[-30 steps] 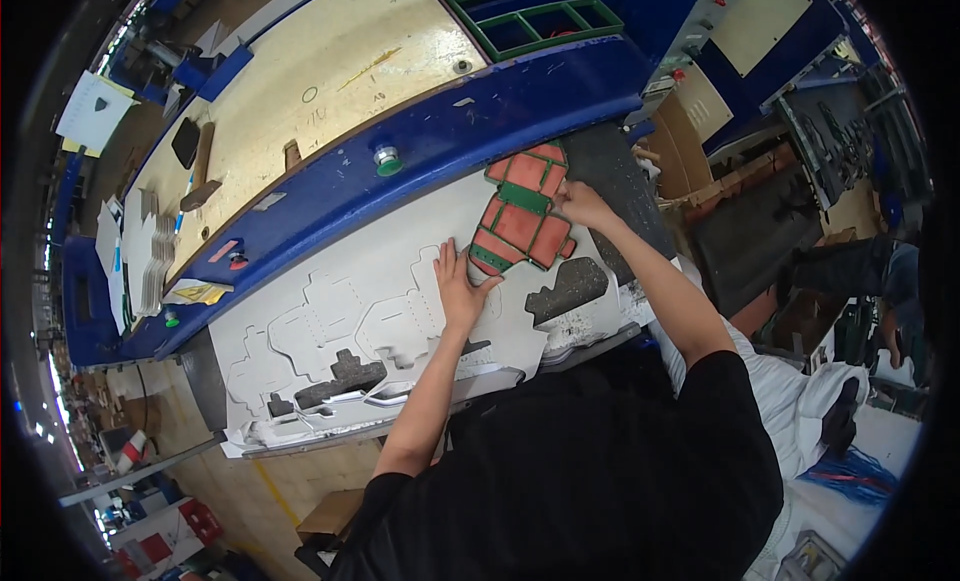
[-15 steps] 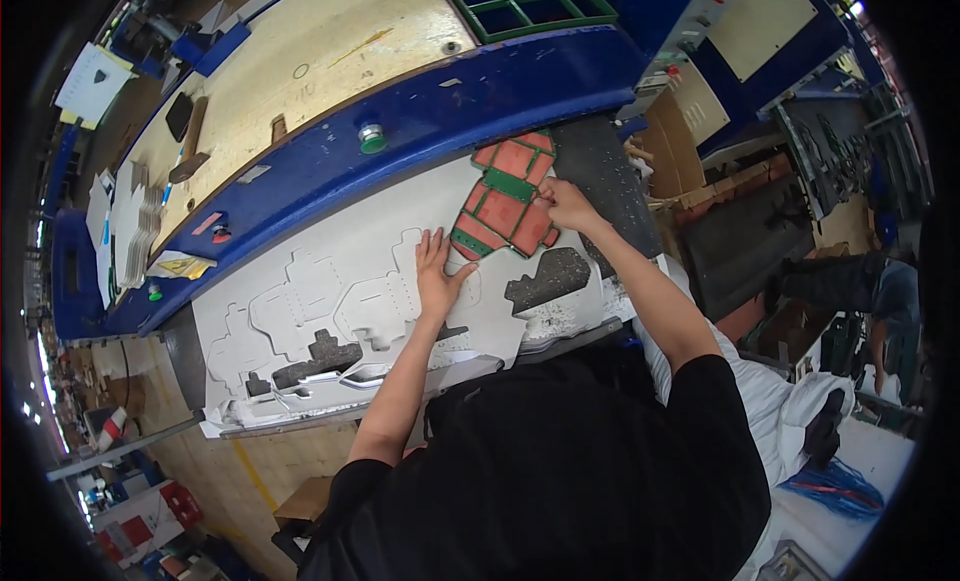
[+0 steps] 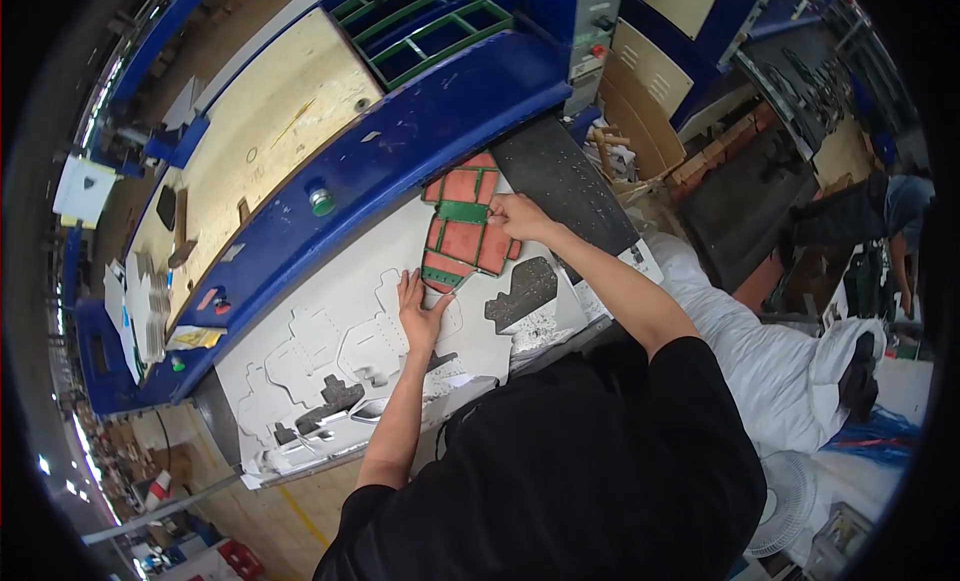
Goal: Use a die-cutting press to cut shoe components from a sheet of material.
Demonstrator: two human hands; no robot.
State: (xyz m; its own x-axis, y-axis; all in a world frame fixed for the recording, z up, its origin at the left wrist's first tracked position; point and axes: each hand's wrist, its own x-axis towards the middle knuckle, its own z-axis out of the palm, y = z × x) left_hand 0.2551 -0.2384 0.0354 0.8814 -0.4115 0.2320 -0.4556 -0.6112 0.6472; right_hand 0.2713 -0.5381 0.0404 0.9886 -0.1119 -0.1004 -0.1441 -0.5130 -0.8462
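Viewpoint has swung since the earlier frames, bringing a round white fan (image 3: 785, 506) into sight at lower right; the red-and-green die (image 3: 464, 212) and both hands hold nearly the same positions relative to the white sheet (image 3: 350, 256). The die is a flat, angular, stepped shape: matte red panels divided by narrow green strips, with a solid green band across its middle. It lies on the upper right part of the sheet, its top end close against the blue beam (image 3: 440, 126). The sheet is smooth and carries cut outlines and dashed lines; through its dark opening (image 3: 522, 289), just below the die, a speckled black surface shows. A black board (image 3: 555, 171) with white specks extends to the right of the die. The smooth painted beam bounds the work along the far side and bears a green-edged push button (image 3: 321, 202). Beyond it are a worn pale wooden panel (image 3: 280, 121), a hammer (image 3: 182, 236), a stack of white cut pieces (image 3: 152, 311) and a green grid frame (image 3: 450, 54). An open cardboard box (image 3: 650, 121) stands at the right. Left hand (image 3: 422, 319): palm down on the sheet, fingers extended and slightly spread, thumb out at the die's lower corner, nothing grasped. Right hand (image 3: 520, 219): fingers curled closed on the die's right edge beside the green band; the fingertip contact is partly hidden.
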